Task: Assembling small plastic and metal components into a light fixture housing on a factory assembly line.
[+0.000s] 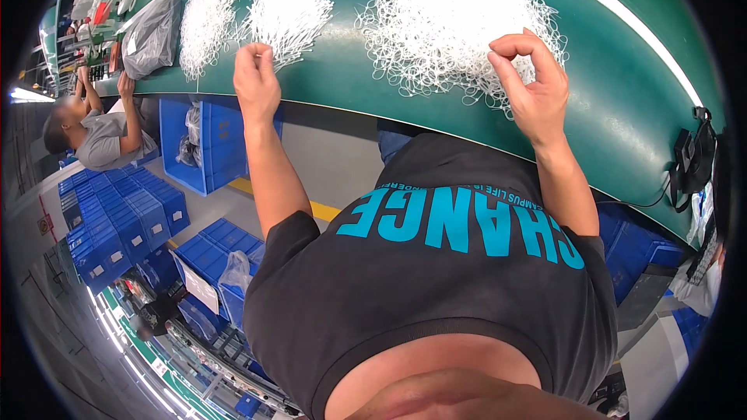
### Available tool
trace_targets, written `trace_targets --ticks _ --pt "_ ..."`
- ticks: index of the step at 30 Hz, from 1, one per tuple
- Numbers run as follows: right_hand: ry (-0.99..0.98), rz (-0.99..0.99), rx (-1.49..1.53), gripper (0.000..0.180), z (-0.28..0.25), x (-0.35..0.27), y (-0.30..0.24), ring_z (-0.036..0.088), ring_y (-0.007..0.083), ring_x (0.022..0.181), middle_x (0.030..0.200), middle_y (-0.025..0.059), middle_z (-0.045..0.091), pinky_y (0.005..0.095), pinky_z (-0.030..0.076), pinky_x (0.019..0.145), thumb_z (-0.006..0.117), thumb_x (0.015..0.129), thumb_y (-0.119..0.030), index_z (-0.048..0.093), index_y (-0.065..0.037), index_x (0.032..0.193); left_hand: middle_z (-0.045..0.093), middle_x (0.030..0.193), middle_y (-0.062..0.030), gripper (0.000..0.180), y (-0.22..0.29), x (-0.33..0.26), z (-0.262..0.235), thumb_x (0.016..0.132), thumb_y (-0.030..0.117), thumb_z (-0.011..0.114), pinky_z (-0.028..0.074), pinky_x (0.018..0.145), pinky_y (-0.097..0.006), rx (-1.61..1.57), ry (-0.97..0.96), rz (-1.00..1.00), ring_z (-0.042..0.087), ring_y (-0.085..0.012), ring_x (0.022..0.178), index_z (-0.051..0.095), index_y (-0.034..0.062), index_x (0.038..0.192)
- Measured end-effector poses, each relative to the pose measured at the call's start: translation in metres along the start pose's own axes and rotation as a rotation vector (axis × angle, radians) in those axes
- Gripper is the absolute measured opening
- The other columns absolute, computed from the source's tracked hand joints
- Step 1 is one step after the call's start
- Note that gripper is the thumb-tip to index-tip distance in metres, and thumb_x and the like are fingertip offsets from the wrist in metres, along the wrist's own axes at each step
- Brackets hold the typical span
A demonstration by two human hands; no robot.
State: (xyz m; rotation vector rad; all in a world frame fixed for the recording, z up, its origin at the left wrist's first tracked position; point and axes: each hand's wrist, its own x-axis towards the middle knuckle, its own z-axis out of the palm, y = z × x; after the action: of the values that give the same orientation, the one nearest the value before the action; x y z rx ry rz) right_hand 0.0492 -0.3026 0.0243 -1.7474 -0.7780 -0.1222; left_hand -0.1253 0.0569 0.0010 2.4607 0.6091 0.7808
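A large heap of looped white plastic strings (pixel 451 23) lies on the green table (pixel 334 82) in front of me. My right hand (pixel 537 85) is at the heap's right near side, thumb and forefinger pinched together. Whatever is between those fingertips blends into the white heap. To the left is a pile of straighter white strips with small heads (pixel 292 8). My left hand (pixel 257 82) hovers at its near edge, fingers curled against the thumb; anything held there is too small to make out. A third pile of small white loops (pixel 208 23) lies further left.
A grey plastic bag (pixel 153 35) sits at the table's left end, near another person (pixel 109 136) at work. Blue crates (pixel 206 148) stand under and behind the table on the left. A black strapped device (pixel 689 155) hangs at the right edge.
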Motion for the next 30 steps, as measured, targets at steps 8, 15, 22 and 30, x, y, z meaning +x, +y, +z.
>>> trace_targets --ticks 8,15,22,30 --pt "-0.082 -0.204 -0.012 0.014 0.011 0.002 -0.013 0.066 0.0203 0.076 0.086 0.0023 0.069 0.0471 0.044 0.100 0.073 0.080 -0.002 0.066 -0.007 0.090 0.064 0.093 -0.0114 0.006 0.036 0.018 0.011 0.097 0.002 0.057 0.052 0.065 -0.027 -0.934 0.058 -0.128 0.060 -0.0130 0.071 0.055 0.0000 0.102" --pt "-0.036 -0.163 0.093 0.026 0.035 0.005 -0.023 0.066 0.0267 0.089 0.096 0.0093 0.069 0.0349 0.053 0.077 0.076 0.077 -0.008 0.067 -0.005 0.101 0.063 0.095 -0.0136 0.008 0.126 -0.002 0.064 0.099 0.004 0.055 0.053 0.065 -0.033 -1.569 -0.279 -0.196 0.061 -0.0175 0.073 0.056 0.0016 0.106" --pt "-0.118 -0.036 0.104 0.019 0.030 0.003 -0.018 0.069 0.0216 0.079 0.090 0.0093 0.069 0.0304 0.054 0.070 0.071 0.082 -0.001 0.067 -0.003 0.101 0.067 0.097 -0.0162 0.011 0.160 -0.010 0.093 0.098 0.002 0.056 0.056 0.065 -0.032 -1.543 -0.441 -0.180 0.064 -0.0180 0.075 0.056 -0.0004 0.108" --pt "0.140 0.094 0.315 0.009 0.031 0.007 -0.028 0.068 0.0212 0.072 0.081 0.0080 0.068 0.0308 0.054 0.069 0.070 0.081 -0.005 0.065 -0.004 0.088 0.069 0.089 -0.0126 0.013 0.176 -0.026 0.104 0.094 0.001 0.062 0.057 0.067 -0.026 -1.254 -0.400 -0.187 0.066 -0.0143 0.073 0.061 -0.0059 0.105"
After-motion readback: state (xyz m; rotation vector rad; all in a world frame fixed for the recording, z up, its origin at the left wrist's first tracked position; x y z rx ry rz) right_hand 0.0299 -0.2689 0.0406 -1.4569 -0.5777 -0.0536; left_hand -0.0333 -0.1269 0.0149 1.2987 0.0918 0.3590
